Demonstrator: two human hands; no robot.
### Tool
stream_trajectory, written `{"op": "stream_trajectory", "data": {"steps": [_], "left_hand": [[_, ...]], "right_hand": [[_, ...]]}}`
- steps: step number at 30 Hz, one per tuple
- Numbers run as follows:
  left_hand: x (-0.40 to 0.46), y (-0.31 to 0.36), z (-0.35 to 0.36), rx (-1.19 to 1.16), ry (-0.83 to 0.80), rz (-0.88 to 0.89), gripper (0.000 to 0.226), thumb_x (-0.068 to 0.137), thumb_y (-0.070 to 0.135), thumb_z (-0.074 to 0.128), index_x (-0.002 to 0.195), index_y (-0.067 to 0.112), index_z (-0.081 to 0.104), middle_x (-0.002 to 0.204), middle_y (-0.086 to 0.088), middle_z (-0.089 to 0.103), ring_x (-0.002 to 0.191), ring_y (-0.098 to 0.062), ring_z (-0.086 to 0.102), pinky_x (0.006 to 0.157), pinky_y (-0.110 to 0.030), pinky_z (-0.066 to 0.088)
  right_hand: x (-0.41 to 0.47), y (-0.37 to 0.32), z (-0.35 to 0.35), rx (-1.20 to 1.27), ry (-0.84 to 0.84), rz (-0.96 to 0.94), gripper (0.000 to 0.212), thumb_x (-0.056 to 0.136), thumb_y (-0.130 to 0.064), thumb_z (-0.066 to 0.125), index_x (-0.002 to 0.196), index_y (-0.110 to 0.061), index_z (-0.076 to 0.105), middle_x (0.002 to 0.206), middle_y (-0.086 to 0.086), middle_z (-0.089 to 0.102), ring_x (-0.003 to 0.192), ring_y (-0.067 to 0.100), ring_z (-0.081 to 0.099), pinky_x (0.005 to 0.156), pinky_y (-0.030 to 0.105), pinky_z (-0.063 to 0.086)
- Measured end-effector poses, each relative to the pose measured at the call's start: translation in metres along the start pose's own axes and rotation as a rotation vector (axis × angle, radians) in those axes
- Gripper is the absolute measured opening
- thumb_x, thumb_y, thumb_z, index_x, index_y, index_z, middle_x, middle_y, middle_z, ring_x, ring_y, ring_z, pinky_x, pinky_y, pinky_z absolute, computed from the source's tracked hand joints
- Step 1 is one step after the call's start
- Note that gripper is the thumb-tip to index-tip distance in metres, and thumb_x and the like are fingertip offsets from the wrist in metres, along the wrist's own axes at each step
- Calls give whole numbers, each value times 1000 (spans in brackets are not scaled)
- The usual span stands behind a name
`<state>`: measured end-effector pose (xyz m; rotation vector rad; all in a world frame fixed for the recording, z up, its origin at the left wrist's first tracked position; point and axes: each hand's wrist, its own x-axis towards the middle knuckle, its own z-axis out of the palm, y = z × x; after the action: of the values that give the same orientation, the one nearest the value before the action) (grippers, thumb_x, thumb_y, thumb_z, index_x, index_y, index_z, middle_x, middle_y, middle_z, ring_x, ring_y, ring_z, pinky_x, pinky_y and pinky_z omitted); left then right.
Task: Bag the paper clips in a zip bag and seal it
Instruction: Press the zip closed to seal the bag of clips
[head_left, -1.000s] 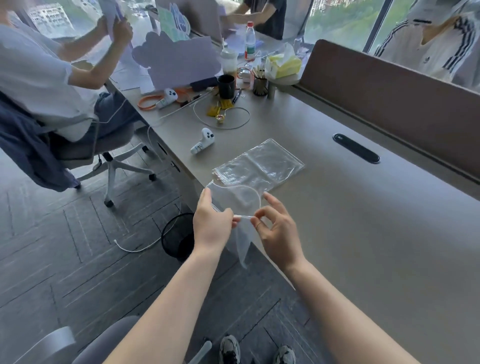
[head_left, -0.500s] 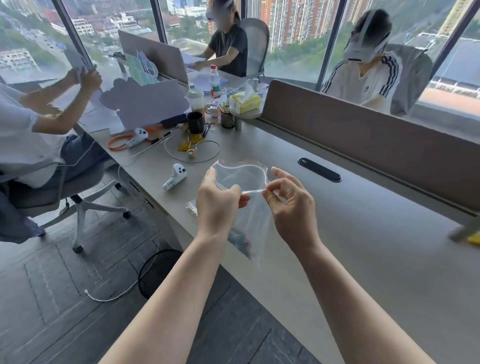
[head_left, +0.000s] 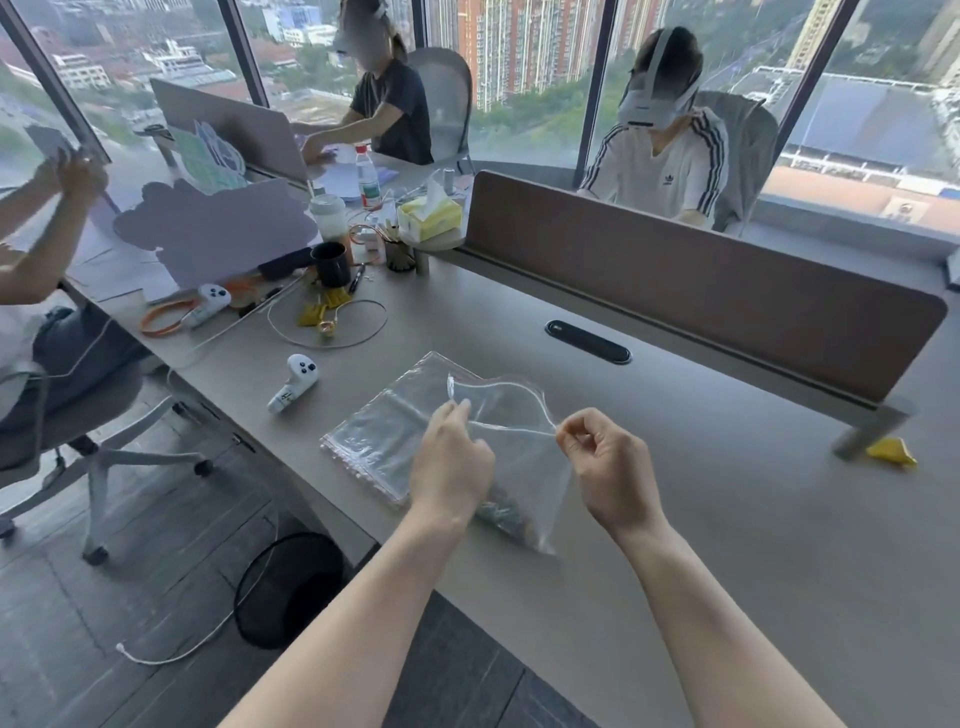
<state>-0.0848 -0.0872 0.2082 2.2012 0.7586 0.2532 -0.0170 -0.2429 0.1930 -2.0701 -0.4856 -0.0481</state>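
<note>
Hanging above the grey desk (head_left: 727, 519) at the head view's centre, a clear, limp plastic zip bag (head_left: 524, 467) is pinched along its near strip by the left hand (head_left: 451, 470) and right hand (head_left: 613, 467). Dark paper clips (head_left: 501, 512) are seen at its bottom. Being light, slippery film, it is judged best gripped at the stiffer zip. A flat stack of spare bags (head_left: 384, 431) lies at ten o'clock.

Grey desk (head_left: 727, 519): spare zip bags (head_left: 384, 441), white controller (head_left: 293, 383), black mug (head_left: 331, 264).
</note>
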Motion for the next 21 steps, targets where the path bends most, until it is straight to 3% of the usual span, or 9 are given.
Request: {"op": "stream_trajectory", "data": {"steps": [4,8,11,15,21], "left_hand": [[15,4,-4,217,17,118,41,91,6,45,130,13,59,152,0,38,122,-29,55,94,-40,47],[38,1,-5,318,3,177,36,93,11,49,123,19,66,157,1,33,129,-26,51,96,-43,48],[51,-2,-4,331,-22,232,28,93,12,52,110,20,73,152,4,42,127,-26,51,93,-44,49],[58,-5,0,257,19,329,15,89,15,65,93,22,77,107,2,73,103,-26,65,80,-37,52],[53,-3,6,50,-28,329,11,84,15,72,79,25,73,72,7,68,73,-19,65,71,-31,53]], "right_hand": [[4,9,-14,20,20,15,18,87,-16,67,71,-20,59,56,-7,56,54,6,47,58,26,44],[9,18,-28,44,26,10,18,85,-13,68,71,-20,61,61,-4,60,58,12,52,61,27,45],[12,25,-39,63,30,23,18,85,-12,69,71,-21,62,64,-1,63,63,18,58,64,29,47],[13,37,-54,100,53,56,18,85,-10,68,71,-22,64,66,0,65,68,23,62,67,31,49],[15,48,-68,122,95,80,20,84,-6,67,70,-20,65,65,0,65,67,22,62,67,32,50]]}}
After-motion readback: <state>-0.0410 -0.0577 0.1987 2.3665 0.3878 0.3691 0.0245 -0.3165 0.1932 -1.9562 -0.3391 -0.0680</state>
